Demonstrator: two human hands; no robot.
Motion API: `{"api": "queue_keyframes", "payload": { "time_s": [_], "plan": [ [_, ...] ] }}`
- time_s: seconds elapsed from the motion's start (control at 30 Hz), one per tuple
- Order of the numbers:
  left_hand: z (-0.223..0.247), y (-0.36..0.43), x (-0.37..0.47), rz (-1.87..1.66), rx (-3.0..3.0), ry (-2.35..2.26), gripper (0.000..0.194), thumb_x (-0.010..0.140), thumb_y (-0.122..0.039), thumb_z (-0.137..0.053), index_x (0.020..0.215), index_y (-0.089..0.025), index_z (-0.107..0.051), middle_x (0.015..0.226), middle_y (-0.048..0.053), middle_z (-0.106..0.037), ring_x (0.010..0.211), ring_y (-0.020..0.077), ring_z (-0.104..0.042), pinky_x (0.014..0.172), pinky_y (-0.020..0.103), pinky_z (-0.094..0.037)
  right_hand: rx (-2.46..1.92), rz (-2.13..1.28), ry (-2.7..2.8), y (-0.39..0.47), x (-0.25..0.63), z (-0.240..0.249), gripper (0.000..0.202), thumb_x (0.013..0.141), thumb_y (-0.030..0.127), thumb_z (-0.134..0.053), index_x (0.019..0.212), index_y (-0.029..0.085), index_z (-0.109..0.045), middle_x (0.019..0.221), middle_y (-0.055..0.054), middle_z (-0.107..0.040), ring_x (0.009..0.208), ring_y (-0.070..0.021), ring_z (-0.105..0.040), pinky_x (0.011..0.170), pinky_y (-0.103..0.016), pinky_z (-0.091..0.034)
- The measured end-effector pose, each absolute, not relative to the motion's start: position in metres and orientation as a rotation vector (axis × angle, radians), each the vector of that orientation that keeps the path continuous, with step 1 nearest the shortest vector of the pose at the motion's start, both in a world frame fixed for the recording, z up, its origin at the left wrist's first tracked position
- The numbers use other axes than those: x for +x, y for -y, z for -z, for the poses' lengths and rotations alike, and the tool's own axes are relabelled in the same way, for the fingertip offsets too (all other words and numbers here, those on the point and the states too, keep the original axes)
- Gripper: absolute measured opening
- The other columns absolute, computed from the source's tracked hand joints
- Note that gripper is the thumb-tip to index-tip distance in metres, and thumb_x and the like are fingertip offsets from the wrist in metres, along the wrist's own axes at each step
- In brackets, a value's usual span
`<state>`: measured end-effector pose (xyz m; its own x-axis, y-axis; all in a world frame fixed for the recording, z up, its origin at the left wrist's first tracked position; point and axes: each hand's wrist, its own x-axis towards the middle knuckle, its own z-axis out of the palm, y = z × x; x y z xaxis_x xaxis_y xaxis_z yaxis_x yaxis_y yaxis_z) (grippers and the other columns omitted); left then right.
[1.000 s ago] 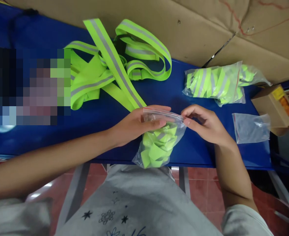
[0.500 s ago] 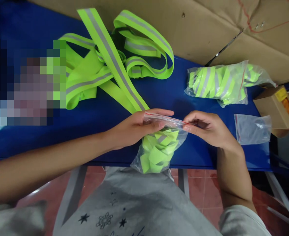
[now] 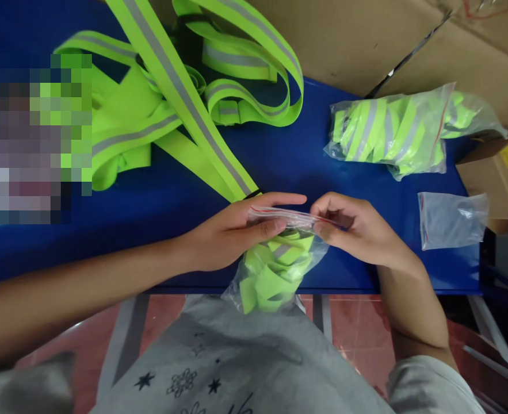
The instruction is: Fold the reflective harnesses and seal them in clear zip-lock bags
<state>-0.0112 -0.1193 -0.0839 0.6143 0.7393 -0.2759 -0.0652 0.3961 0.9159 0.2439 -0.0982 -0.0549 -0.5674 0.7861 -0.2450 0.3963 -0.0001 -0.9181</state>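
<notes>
A clear zip bag (image 3: pixel 275 270) packed with neon yellow-green reflective strap hangs between my hands at the table's front edge. My left hand (image 3: pixel 240 227) grips the upper left of its red-lined seal, thumb in front and index finger stretched behind. At the seal's right end, my right hand (image 3: pixel 344 224) pinches the plastic between thumb and curled fingers. Loose neon straps with a grey stripe (image 3: pixel 184 98) lie just beyond my left hand.
On the blue table (image 3: pixel 314 167), a filled bag of straps (image 3: pixel 387 132) lies back right, near a flat clear bag (image 3: pixel 452 221) and a small cardboard box (image 3: pixel 495 178). Large cardboard (image 3: pixel 344 40) stands behind. A pixelated patch covers the left.
My right hand has moved slightly left along the seal, closer to my left hand. The view has shifted a little, and both hands still hold the bag.
</notes>
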Motion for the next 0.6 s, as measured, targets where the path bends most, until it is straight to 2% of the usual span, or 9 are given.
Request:
{"api": "queue_keyframes", "payload": {
  "time_s": [0.13,0.23,0.33,0.47,0.6],
  "plan": [
    [0.0815,0.1204,-0.0088,-0.571,1.029,-0.779,0.044,0.100,-0.037,-0.064,0.143,-0.026,-0.059,0.117,0.003,-0.078,0.100,0.0145,-0.074,0.084,0.023,-0.058,-1.227,-1.665,1.863,0.0982,0.2423,0.0556,0.009,0.095,0.024,-0.069,0.090,0.018,-0.064,0.071,0.005,-0.056,0.060,-0.0062,-0.047,0.054,-0.021,-0.036],
    [0.0793,0.1201,-0.0072,-0.689,1.053,-0.929,0.026,0.099,-0.042,-0.067,0.113,-0.020,-0.068,0.094,0.000,-0.075,0.080,0.0104,-0.068,0.068,0.019,-0.053,-1.257,-1.595,1.839,0.0982,0.2431,0.0545,0.012,0.093,0.023,-0.070,0.085,0.018,-0.063,0.069,0.005,-0.055,0.059,-0.0063,-0.046,0.053,-0.022,-0.035],
    [0.0789,0.1195,-0.0076,-0.793,1.103,-1.047,0.027,0.096,-0.042,-0.070,0.086,-0.019,-0.060,0.078,-0.003,-0.066,0.065,0.0085,-0.058,0.058,0.019,-0.045,-1.289,-1.499,1.851,0.0984,0.2449,0.0543,0.013,0.092,0.021,-0.070,0.082,0.018,-0.062,0.069,0.005,-0.055,0.060,-0.0070,-0.047,0.053,-0.022,-0.035],
    [0.0803,0.1191,-0.0102,-0.837,1.183,-1.060,0.029,0.095,-0.043,-0.071,0.082,-0.021,-0.056,0.075,-0.003,-0.064,0.061,0.0099,-0.053,0.055,0.023,-0.041,-1.278,-1.426,1.913,0.0995,0.2449,0.0561,0.011,0.094,0.021,-0.068,0.084,0.020,-0.063,0.072,0.003,-0.058,0.061,-0.0083,-0.050,0.055,-0.023,-0.038],
    [0.0797,0.1190,-0.0106,-0.827,1.200,-1.066,0.028,0.094,-0.042,-0.071,0.081,-0.021,-0.058,0.069,-0.004,-0.063,0.059,0.0109,-0.054,0.054,0.024,-0.040,-1.245,-1.327,1.979,0.1012,0.2397,0.0568,0.008,0.096,0.028,-0.070,0.095,0.021,-0.067,0.081,0.001,-0.064,0.069,-0.0109,-0.057,0.063,-0.025,-0.045]
  ]
}}
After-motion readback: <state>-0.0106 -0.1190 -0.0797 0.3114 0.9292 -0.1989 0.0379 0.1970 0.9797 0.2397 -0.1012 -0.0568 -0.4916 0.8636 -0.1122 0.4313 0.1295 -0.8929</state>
